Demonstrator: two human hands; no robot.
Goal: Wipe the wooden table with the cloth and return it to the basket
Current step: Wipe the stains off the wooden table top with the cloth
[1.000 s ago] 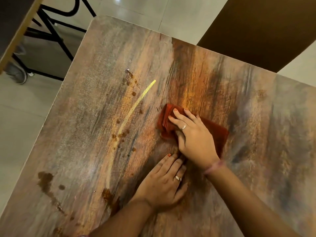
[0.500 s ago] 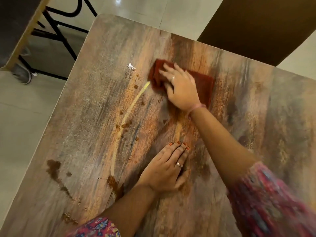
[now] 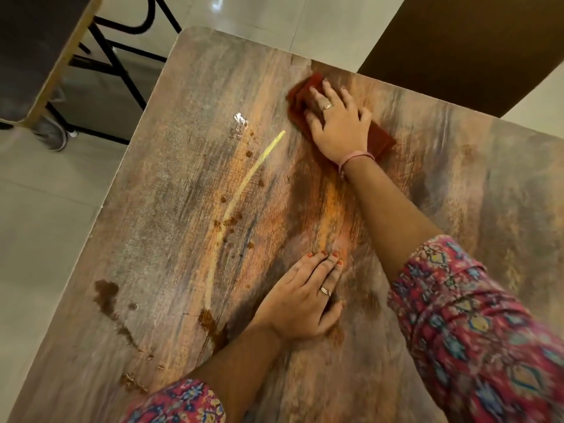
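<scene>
A dark red cloth [image 3: 300, 97] lies flat on the wooden table [image 3: 171, 209] near its far edge. My right hand [image 3: 337, 125] presses down on the cloth with straight, spread fingers and covers most of it. My left hand [image 3: 305, 297] rests flat on the bare table nearer to me, fingers straight and together. Brown stains [image 3: 105, 296] and a pale yellow streak [image 3: 250, 175] mark the table left of my hands. No basket is in view.
A dark brown panel [image 3: 457, 41] stands beyond the table's far edge at the upper right. Another table with black metal legs [image 3: 122, 56] stands at the upper left, a grey shoe [image 3: 52, 135] beneath it. Pale floor tiles surround the table.
My right hand has pushed the cloth away from me, from the table's middle to near the far edge. My left hand has stayed flat in the same place.
</scene>
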